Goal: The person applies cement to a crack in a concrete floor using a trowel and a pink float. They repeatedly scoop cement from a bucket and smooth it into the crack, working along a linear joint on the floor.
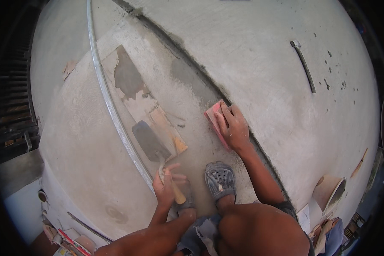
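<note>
My left hand holds a trowel by its wooden handle, some of its fingers stretched out. The trowel's grey blade points away from me over the lower end of a mortar-smeared board. In my right hand is a flat pink sponge, pressed against the concrete beside a long dark groove. Damp grey mortar coats a strip along the groove's left side. Fingers cover part of the sponge.
A long metal straightedge lies left of the board. A hammer rests at the far right, near scattered mortar crumbs. At the lower right a bucket lies on its side. My clog stands between my hands.
</note>
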Available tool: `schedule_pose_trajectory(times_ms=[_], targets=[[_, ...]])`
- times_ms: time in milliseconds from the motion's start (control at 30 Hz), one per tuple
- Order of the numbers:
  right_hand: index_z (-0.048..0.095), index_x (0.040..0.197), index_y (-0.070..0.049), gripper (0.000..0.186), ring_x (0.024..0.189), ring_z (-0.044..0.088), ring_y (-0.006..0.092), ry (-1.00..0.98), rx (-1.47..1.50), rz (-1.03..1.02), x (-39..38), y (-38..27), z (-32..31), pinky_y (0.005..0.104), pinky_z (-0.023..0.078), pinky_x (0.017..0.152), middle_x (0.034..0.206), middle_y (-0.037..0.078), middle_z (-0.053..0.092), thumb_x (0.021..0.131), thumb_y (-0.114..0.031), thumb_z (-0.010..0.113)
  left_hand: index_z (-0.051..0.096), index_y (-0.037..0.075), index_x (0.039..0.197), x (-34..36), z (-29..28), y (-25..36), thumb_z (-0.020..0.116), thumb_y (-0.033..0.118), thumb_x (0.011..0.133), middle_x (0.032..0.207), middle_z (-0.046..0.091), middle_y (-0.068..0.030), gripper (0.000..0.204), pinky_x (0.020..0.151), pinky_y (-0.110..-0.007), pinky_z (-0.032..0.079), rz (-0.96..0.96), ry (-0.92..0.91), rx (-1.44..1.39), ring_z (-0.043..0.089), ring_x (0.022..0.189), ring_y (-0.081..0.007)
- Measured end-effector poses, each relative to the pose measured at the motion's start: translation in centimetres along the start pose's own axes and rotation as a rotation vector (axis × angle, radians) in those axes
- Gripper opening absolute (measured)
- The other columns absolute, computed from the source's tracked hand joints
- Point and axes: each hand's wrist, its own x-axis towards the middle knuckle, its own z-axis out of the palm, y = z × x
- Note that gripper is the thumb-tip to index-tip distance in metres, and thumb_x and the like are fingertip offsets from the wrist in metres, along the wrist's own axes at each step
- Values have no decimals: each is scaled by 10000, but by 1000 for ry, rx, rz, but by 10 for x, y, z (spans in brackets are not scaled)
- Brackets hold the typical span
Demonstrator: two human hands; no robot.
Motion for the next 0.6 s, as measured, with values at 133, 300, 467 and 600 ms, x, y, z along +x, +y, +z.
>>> schedule_pose_trajectory(times_ms=[133, 300, 467, 600], targets=[[690, 1297, -10, 370, 886, 664, 322, 71, -46, 46, -2, 20, -3, 438, 556, 760, 1006, 151, 629, 1001, -232, 703, 461, -93, 1361, -2, 4, 3, 445, 293, 1155, 1284, 673, -246, 438, 668, -329, 666, -14, 8, 3, 752, 855, -247], [689, 1321, 6, 363, 893, 648, 344, -108, -21, -79, -28, 12, 4, 438, 539, 781, 1002, 179, 614, 1015, -190, 690, 469, -96, 1341, 0, 9, 3, 444, 300, 1154, 1290, 672, -248, 439, 667, -330, 666, -44, -6, 12, 750, 855, -249], [687, 1319, 8, 361, 884, 636, 344, -257, 252, -32, -31, 0, -3, 443, 530, 787, 988, 177, 600, 1011, -179, 690, 458, -99, 1367, 4, 3, 1, 445, 298, 1153, 1295, 669, -252, 451, 667, -331, 668, -13, 3, 9, 751, 852, -250], [689, 1326, 1, 362, 884, 631, 342, 8, 72, -19, -2, 5, 7, 440, 525, 793, 979, 178, 600, 1013, -180, 689, 445, -101, 1382, 1, 4, 2, 446, 289, 1152, 1292, 668, -256, 453, 664, -332, 670, 2, 3, 11, 751, 851, -251]])
